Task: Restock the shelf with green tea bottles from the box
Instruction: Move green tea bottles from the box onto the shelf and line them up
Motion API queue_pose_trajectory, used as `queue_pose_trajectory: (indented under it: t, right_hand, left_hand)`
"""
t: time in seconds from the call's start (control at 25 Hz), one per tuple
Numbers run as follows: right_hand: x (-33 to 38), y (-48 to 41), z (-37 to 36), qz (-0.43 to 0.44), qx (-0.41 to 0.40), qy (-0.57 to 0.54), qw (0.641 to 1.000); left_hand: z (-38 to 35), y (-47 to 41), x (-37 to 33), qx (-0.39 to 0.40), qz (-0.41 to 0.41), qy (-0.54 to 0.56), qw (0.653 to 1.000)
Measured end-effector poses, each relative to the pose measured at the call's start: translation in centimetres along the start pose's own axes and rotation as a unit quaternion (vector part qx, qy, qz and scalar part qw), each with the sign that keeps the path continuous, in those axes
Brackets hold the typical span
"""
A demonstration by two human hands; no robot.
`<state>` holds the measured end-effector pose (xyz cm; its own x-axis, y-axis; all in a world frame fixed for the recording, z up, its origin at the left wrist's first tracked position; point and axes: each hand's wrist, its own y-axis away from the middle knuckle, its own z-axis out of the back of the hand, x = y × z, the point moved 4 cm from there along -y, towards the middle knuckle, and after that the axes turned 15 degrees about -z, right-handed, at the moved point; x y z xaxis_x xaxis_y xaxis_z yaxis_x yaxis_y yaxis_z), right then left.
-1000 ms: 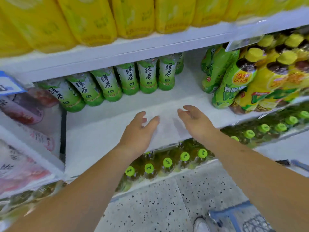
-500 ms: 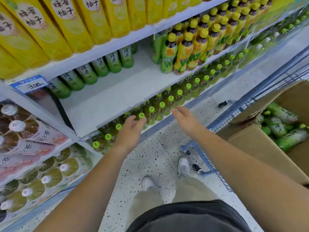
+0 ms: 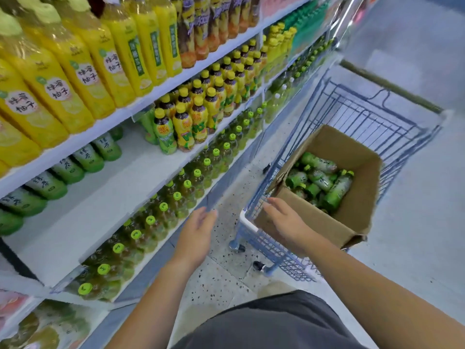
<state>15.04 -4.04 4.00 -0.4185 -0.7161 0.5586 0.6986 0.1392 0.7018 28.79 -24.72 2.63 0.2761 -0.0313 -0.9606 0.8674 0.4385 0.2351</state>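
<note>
Green-labelled PET tea bottles (image 3: 324,181) lie jumbled in the box (image 3: 352,157), which sits in the cart (image 3: 364,117), just ahead and right of the right hand (image 3: 284,221). Only one view, the head camera.

Both hands empty. Left hand (image 3: 196,233) hangs loosely spread over the floor, between shelf (image 3: 83,217) and cart, touching nothing. Right hand has fingers extended over the box's near wall at the cart rim; can't tell if it touches the cardboard.

More bottles (image 3: 88,158) stand at the back of the shelf, left of and beyond the left hand; the front of that row is bare.

Handling, my read: full bottles, so moderately heavy, walls stiff enough under a firm squeeze. Shrink label is smooth, likely slick. Not fragile. They lie on their sides at mixed angles, so take one around mid-body, or at the neck under the cap (image 3: 313,190) where a cap points up. One per hand seems safest.
</note>
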Motion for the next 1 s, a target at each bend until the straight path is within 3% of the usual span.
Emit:
queue_pose_trajectory:
  t: [0.2,0.52,0.76,1.0]
  right_hand:
    - [-3.4,-2.2,8.9,-0.019,-0.064,-0.025,0.997]
    - [-9.6,-9.4,19.5,-0.1,-0.045,-0.093,0.99]
    - [-13.9,-16.2,20.9,-0.179,-0.014,-0.1,0.979]
    - [-17.5,-21.6,19.5,-0.247,-0.02,-0.08,0.965]
  left_hand:
    - [-8.7,-3.6,-4.4,0.089,-0.033,-0.005,0.995]
    - [-24.4,-9.4,-9.5,0.172,-0.018,-0.046,0.984]
    - [-31.4,-16.1,-6.8,0.198,0.018,-0.149,0.969]
    - [-36.1,-22.5,-1.1,0.318,0.016,-0.27,0.909]
